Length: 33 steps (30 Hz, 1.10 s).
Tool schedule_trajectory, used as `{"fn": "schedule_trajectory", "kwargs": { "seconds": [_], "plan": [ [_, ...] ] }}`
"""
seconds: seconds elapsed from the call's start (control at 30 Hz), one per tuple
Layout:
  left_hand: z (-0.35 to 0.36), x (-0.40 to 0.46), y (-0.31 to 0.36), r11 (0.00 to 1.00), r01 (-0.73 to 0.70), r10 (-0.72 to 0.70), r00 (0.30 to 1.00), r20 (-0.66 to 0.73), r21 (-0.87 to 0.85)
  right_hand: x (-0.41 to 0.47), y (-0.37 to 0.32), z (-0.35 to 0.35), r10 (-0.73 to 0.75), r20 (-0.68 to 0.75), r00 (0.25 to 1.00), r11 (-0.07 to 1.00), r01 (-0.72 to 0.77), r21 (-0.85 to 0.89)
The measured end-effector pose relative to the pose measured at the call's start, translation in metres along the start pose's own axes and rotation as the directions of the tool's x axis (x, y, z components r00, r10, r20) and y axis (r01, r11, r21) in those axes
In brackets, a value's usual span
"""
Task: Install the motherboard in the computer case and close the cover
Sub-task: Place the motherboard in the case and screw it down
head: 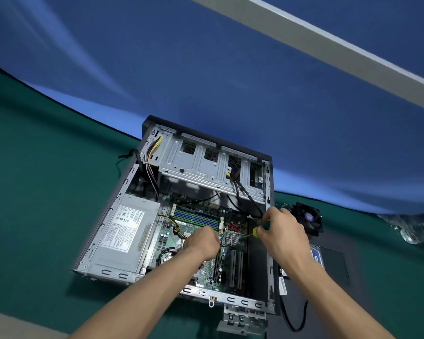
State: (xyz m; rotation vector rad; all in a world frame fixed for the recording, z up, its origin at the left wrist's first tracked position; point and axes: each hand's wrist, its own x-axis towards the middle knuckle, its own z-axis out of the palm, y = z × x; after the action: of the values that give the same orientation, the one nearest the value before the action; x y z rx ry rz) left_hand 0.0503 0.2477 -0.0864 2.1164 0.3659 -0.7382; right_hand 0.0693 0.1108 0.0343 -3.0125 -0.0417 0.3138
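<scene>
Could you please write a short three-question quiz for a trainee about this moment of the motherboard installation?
1. True or false: the right hand grips a screwdriver with a yellow and green handle.
2. Where does the power supply sit in the computer case? A. the left side B. the right side C. outside it
3. Fill in: the left hand rests on the ______.

Key: 1 true; 2 A; 3 motherboard.

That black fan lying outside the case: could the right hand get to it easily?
Probably yes. The fan lies on the table just beyond the right hand with nothing between, but that hand grips a screwdriver.
</scene>
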Motion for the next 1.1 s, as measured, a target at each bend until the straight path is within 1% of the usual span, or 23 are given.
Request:
{"fn": "schedule_trajectory", "kwargs": {
  "seconds": [0.13,0.3,0.73,0.8,0.9,0.97,1.03,1.1],
  "plan": [
    [0.002,-0.002,-0.001,1.0,0.012,-0.013,0.999,0.038,0.026,0.005,-0.005,0.002,-0.02,0.001,1.0,0.998,0.02,-0.058],
    [0.0,-0.003,-0.001,1.0,-0.001,0.0,0.999,0.052,0.021,0.01,-0.009,0.004,-0.031,0.013,0.999,0.994,0.033,-0.109],
    [0.0,-0.003,0.0,0.999,0.033,-0.033,0.999,0.042,-0.008,0.013,-0.011,0.001,-0.011,0.053,0.999,0.996,0.016,-0.085],
    [0.0,-0.003,-0.001,0.999,0.033,-0.033,0.999,0.041,0.003,0.015,-0.014,-0.001,0.009,0.076,0.997,0.997,-0.004,-0.077],
    [0.0,-0.002,-0.001,0.999,0.035,-0.035,0.999,0.034,0.023,0.024,-0.017,-0.009,0.057,0.164,0.985,0.998,-0.05,-0.046],
    [0.001,-0.001,-0.001,0.999,0.037,-0.037,0.999,0.03,0.027,0.03,-0.018,-0.013,0.053,0.208,0.977,0.998,-0.047,-0.035],
    [0.001,0.0,-0.002,0.999,0.033,-0.034,0.999,0.029,0.031,0.031,-0.019,-0.014,0.033,0.185,0.982,0.995,-0.015,-0.101],
    [0.001,0.001,-0.002,0.999,0.023,-0.024,0.999,0.035,0.041,0.029,-0.019,-0.013,0.041,0.157,0.987,0.987,-0.016,-0.159]
  ]
}}
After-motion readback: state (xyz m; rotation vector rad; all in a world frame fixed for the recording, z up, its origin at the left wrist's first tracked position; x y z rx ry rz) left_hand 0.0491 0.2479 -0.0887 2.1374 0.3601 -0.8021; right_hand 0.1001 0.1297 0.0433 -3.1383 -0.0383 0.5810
